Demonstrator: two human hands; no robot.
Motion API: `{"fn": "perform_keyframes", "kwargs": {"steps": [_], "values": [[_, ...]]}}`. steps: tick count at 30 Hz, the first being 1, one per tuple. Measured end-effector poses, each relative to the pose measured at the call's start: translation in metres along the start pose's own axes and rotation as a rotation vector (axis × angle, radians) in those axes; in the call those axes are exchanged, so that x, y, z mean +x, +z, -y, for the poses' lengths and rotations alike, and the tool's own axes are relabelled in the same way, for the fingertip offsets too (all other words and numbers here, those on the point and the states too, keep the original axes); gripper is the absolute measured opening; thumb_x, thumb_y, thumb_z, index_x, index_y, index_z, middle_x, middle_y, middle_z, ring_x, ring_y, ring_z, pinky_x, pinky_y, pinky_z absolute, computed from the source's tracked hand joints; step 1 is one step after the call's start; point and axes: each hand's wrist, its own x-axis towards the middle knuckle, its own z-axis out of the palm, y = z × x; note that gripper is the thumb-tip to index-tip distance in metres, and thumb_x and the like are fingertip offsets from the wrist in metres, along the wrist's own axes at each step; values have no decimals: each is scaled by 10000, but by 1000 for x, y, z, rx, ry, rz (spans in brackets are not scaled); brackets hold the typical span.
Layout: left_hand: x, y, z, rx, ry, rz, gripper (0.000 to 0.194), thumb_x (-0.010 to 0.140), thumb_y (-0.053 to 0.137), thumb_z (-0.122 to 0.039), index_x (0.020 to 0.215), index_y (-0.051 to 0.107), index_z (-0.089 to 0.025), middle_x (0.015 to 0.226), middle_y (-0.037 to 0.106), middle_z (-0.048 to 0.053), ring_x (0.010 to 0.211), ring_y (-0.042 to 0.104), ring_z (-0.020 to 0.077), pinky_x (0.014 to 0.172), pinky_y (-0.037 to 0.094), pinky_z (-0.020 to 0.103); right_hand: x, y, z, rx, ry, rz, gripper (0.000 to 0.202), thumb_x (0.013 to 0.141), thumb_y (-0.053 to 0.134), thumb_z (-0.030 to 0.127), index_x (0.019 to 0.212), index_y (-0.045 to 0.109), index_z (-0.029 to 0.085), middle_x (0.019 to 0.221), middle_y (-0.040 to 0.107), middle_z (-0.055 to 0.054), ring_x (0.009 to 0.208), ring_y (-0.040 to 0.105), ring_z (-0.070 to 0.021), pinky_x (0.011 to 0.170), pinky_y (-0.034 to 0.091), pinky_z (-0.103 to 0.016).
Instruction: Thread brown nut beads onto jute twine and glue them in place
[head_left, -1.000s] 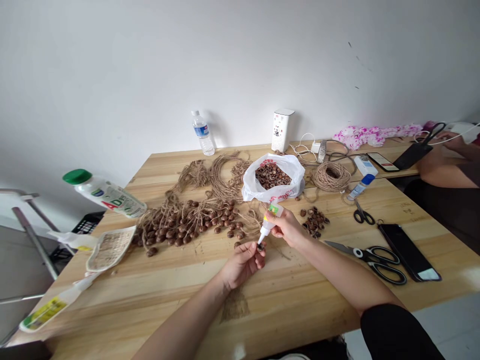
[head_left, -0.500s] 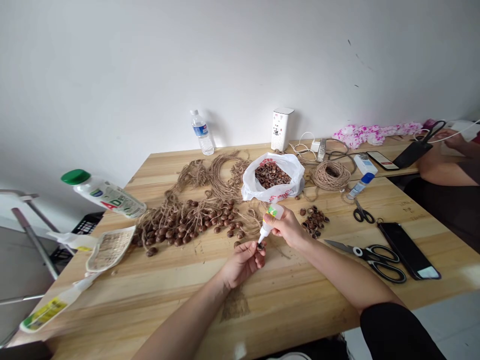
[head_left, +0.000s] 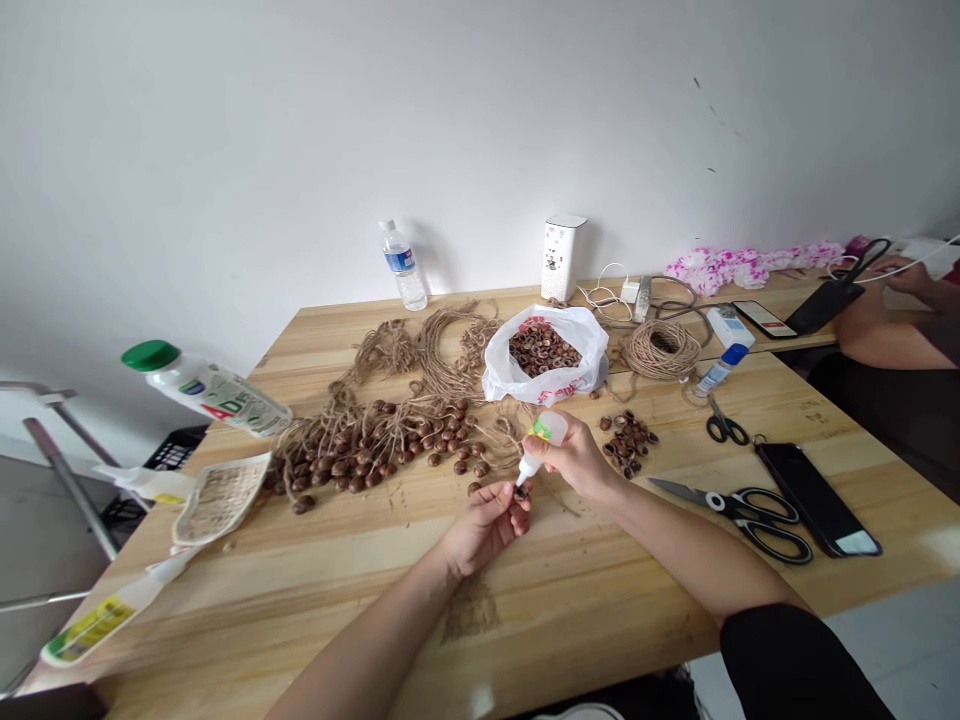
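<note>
Between its thumb and fingers, my left hand [head_left: 486, 525] pinches a small brown shell [head_left: 522, 492] with its dark hollow facing up. My right hand [head_left: 577, 455] grips a white glue bottle [head_left: 547, 430], tilted down, its nozzle tip at the shell. To the left lies a pile of brown shells on twine [head_left: 367, 450]. Behind my hands stands a white plastic bag [head_left: 502, 370] filled with shells. Several loose shells [head_left: 630, 440] lie to the right of my right hand.
Large scissors [head_left: 750, 510], small scissors [head_left: 726, 425], a black phone [head_left: 817, 498] and a twine ball [head_left: 660, 350] are on the right. A green-capped bottle [head_left: 210, 390] and a woven tray [head_left: 221, 500] sit left. Another person's arm [head_left: 892, 330] rests at far right.
</note>
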Motion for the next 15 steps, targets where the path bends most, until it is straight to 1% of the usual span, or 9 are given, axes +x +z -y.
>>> {"fn": "perform_keyframes", "kwargs": {"steps": [9, 15], "values": [[0, -1, 1, 3, -3, 5, 217, 756, 701, -295, 835, 674, -95, 727, 634, 55, 552, 489, 79, 548, 393, 231, -2, 0, 2, -55, -53, -4, 308, 664, 737, 374, 649, 497, 181, 523, 483, 60, 436, 406, -78, 401, 313, -208], [-1, -1, 1, 8, 1, -1, 214, 749, 707, -292, 828, 677, -96, 723, 633, 52, 549, 489, 78, 545, 392, 231, -2, 0, 4, -91, -97, -15, 302, 675, 735, 368, 658, 505, 174, 565, 511, 43, 498, 442, -91, 451, 333, -212]]}}
